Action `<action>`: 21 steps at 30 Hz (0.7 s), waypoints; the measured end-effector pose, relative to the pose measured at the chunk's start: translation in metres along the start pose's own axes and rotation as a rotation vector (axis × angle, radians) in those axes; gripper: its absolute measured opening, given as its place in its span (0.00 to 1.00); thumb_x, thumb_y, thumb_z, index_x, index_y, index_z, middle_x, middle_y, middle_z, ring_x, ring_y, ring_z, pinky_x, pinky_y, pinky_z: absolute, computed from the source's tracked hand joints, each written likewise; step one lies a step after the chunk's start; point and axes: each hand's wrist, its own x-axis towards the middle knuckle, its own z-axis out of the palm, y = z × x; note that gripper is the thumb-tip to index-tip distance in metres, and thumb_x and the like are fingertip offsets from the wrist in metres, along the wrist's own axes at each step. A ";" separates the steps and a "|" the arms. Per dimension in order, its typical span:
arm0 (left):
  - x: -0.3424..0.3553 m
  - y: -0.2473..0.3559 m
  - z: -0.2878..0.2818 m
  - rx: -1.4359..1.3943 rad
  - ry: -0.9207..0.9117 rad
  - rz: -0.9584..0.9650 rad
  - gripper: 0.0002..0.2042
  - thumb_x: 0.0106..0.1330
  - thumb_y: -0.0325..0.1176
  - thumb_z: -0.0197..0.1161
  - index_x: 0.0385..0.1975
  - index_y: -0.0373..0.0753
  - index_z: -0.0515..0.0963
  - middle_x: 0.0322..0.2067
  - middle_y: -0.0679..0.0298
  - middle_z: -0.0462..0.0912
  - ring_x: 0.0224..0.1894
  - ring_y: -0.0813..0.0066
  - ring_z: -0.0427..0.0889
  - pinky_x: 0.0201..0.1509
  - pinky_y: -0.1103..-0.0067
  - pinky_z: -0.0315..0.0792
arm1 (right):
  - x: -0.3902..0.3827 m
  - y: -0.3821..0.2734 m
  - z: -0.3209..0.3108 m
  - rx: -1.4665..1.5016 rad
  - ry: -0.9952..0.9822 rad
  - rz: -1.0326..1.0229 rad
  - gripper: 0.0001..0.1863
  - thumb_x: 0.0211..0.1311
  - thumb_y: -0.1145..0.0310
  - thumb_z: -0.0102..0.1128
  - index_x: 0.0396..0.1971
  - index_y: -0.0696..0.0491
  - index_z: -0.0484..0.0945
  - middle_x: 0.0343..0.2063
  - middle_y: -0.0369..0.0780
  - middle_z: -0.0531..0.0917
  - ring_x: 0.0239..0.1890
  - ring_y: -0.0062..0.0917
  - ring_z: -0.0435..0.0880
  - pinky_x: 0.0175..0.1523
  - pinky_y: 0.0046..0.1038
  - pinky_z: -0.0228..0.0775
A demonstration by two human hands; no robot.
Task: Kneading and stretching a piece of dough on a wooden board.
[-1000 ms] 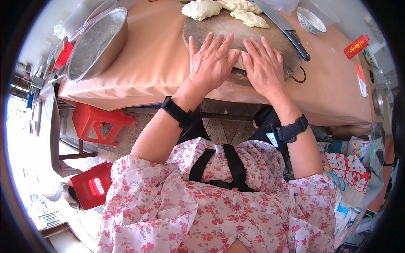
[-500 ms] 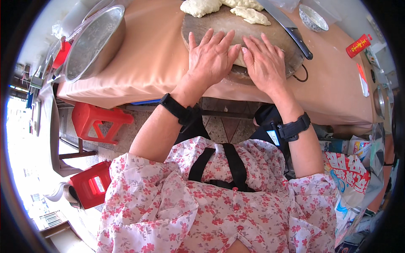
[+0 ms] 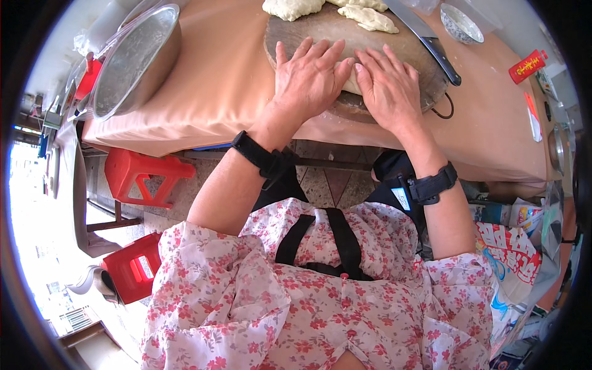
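Observation:
A piece of pale dough [image 3: 352, 84] lies near the front edge of a round wooden chopping board [image 3: 308, 32]. My left hand [image 3: 310, 75] and my right hand [image 3: 388, 86] rest flat on it, fingers stretched out and thumbs close together. Most of that piece is hidden under my palms. Farther back on the board sit more dough lumps: a large one [image 3: 293, 7] at the left and a flatter strip [image 3: 369, 18] to its right. A cleaver [image 3: 425, 38] with a black handle lies across the board's right side.
A large metal basin [image 3: 137, 65] stands at the left of the cloth-covered table [image 3: 216, 68]. To the right are a patterned bowl [image 3: 461, 23], a red can [image 3: 528, 66] and a wire loop on the board's edge. Red plastic stools [image 3: 148, 176] stand on the floor at left.
Both hands have shifted very slightly on the dough, the left fingers a little farther forward. Both remain flat, and the things around them stay in place.

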 end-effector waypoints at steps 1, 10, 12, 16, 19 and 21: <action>0.000 0.000 0.000 -0.001 -0.002 -0.001 0.24 0.71 0.53 0.44 0.61 0.50 0.70 0.58 0.62 0.74 0.65 0.55 0.66 0.68 0.46 0.48 | 0.000 0.000 0.000 0.001 -0.002 0.001 0.23 0.71 0.52 0.40 0.54 0.50 0.76 0.55 0.41 0.77 0.64 0.39 0.67 0.63 0.48 0.55; 0.002 0.000 -0.001 -0.002 -0.017 -0.005 0.24 0.71 0.54 0.43 0.61 0.50 0.70 0.59 0.62 0.74 0.65 0.56 0.66 0.68 0.48 0.51 | 0.001 0.001 0.000 -0.001 -0.015 0.007 0.23 0.71 0.52 0.40 0.54 0.49 0.76 0.55 0.41 0.77 0.64 0.39 0.67 0.63 0.46 0.55; 0.001 0.000 -0.001 -0.008 -0.011 -0.001 0.24 0.71 0.54 0.44 0.60 0.49 0.71 0.58 0.62 0.74 0.64 0.58 0.67 0.67 0.48 0.51 | 0.001 0.001 0.000 0.008 -0.007 0.003 0.23 0.70 0.52 0.40 0.54 0.49 0.77 0.55 0.41 0.77 0.64 0.39 0.68 0.63 0.46 0.55; 0.003 -0.001 -0.001 -0.013 -0.008 0.011 0.24 0.71 0.54 0.44 0.59 0.47 0.72 0.57 0.62 0.75 0.64 0.60 0.68 0.67 0.48 0.52 | 0.002 0.000 -0.002 0.007 0.005 0.005 0.23 0.70 0.53 0.41 0.52 0.49 0.78 0.55 0.41 0.78 0.62 0.37 0.70 0.62 0.45 0.56; 0.003 0.000 -0.001 -0.019 -0.011 0.006 0.24 0.71 0.53 0.44 0.58 0.46 0.73 0.57 0.62 0.75 0.63 0.61 0.69 0.66 0.48 0.53 | 0.003 0.000 -0.003 0.052 -0.008 0.015 0.22 0.70 0.53 0.41 0.50 0.49 0.80 0.54 0.40 0.78 0.59 0.34 0.72 0.61 0.43 0.57; 0.004 -0.001 0.000 -0.019 0.000 -0.003 0.24 0.71 0.53 0.44 0.57 0.46 0.73 0.57 0.62 0.75 0.63 0.61 0.69 0.67 0.50 0.53 | 0.003 0.000 -0.002 0.040 0.002 0.005 0.22 0.70 0.53 0.42 0.49 0.49 0.80 0.53 0.40 0.78 0.58 0.32 0.73 0.60 0.41 0.58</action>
